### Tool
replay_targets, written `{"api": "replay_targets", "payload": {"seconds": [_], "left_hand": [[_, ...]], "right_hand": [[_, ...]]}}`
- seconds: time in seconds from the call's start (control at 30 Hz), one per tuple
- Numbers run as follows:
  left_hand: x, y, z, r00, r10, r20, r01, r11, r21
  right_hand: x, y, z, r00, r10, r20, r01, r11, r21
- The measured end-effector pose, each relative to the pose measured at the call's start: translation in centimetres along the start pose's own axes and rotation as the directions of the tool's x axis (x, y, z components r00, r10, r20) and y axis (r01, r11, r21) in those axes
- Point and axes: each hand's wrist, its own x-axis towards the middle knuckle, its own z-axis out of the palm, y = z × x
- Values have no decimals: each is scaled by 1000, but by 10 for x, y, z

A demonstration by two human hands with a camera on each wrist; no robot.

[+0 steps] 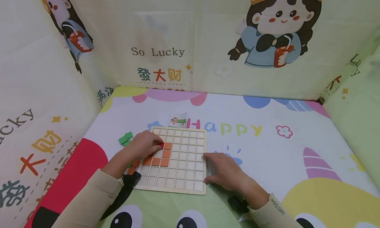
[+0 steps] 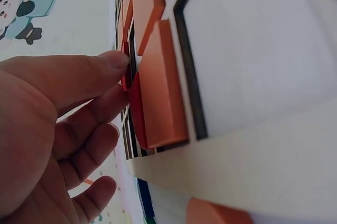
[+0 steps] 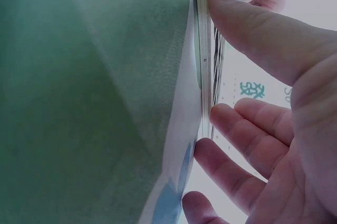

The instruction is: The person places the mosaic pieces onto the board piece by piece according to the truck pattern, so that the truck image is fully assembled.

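Observation:
A wooden grid board (image 1: 187, 170) lies on the table with several orange square tiles (image 1: 164, 162) set in its left part. Over that part, my left hand (image 1: 143, 145) pinches a small red tile (image 2: 125, 66) between thumb and finger, at the board's surface. Another red tile (image 2: 138, 110) sits beside an orange tile (image 2: 160, 92) in the left wrist view. On the board's right edge rest the thumb and fingertips of my right hand (image 1: 224, 171), its fingers spread and fairly straight. The left hand hides some of the cells under it.
Beyond the board lies a small card (image 1: 178, 120) with a coloured grid picture. Loose green tiles (image 1: 126, 139) and orange tiles (image 1: 132, 170) lie left of the board, partly behind the left arm. Printed cloth walls (image 1: 207, 76) stand around the table's back and sides.

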Motion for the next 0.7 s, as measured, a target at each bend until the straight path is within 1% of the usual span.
{"api": "replay_targets", "payload": {"seconds": [0.2,0.4,0.53,0.63,0.7], "left_hand": [[-3,0,0,1000,-25,-6,25,998,-52],[-9,-1,-1,999,-51,7,51,994,-98],[-18,-4,-5,999,-39,-10,37,994,-107],[-28,-7,-9,999,-38,-35,33,990,-136],[-35,-9,-11,997,-52,-53,42,985,-170]], "right_hand": [[0,-1,-1,1000,2,2,-2,1000,7],[0,-1,-1,1000,8,3,-8,1000,14],[0,-1,-1,1000,8,5,-8,1000,14],[-1,-1,-2,1000,7,6,-7,1000,13],[-1,-1,-2,1000,8,8,-8,1000,13]]}}
